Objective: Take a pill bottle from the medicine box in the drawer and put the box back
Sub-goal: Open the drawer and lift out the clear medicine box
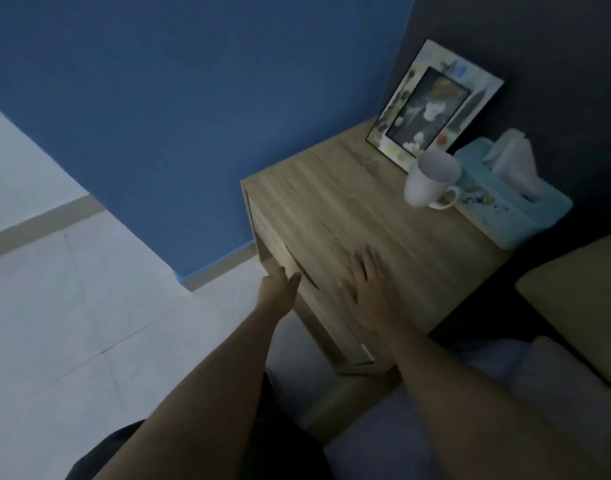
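A light wooden nightstand (383, 216) stands against the blue wall. Its drawer front (279, 237) faces left and looks closed. My left hand (279, 284) is at the drawer's upper edge, with its fingers curled into the dark handle recess (309, 275). My right hand (364, 289) lies flat, fingers spread, on the nightstand's top near the front edge. No medicine box or pill bottle shows; the inside of the drawer is hidden.
At the back of the nightstand's top stand a picture frame (432, 105), a white mug (430, 178) and a light blue tissue box (508, 195). A yellowish cushion (581, 299) and bedding lie to the right. Pale tiled floor (89, 306) spreads to the left.
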Motion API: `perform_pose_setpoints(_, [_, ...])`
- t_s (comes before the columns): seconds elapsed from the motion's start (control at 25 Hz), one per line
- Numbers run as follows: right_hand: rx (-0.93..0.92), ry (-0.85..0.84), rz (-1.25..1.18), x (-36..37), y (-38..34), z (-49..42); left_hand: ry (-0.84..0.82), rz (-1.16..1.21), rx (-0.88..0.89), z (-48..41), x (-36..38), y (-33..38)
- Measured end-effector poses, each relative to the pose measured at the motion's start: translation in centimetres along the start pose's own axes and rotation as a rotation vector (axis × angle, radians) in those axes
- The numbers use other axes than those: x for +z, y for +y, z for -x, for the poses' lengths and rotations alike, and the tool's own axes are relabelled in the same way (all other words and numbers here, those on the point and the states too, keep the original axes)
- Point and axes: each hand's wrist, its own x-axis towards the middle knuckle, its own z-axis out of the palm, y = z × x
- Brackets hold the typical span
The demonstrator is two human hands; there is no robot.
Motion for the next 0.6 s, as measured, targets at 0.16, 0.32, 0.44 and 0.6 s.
perform_pose_setpoints(0.16, [0.014, 0.079, 0.063, 0.9, 0.5, 0.0, -0.020, 0.217, -0.156, -3.1, 1.1, -0.4])
perform_pose_setpoints(0.32, [0.015, 0.107, 0.063, 1.0, 0.6, -0.1, 0.008, 0.381, -0.184, -4.4, 2.4, 0.1])
perform_pose_setpoints(0.44, [0.016, 0.107, 0.068, 1.0, 0.6, -0.1, 0.041, 0.447, -0.215, -5.4, 2.5, 0.0])
perform_pose_setpoints(0.6, [0.013, 0.104, 0.062, 0.9, 0.4, -0.1, 0.030, 0.451, -0.214, -5.0, 2.0, -0.6])
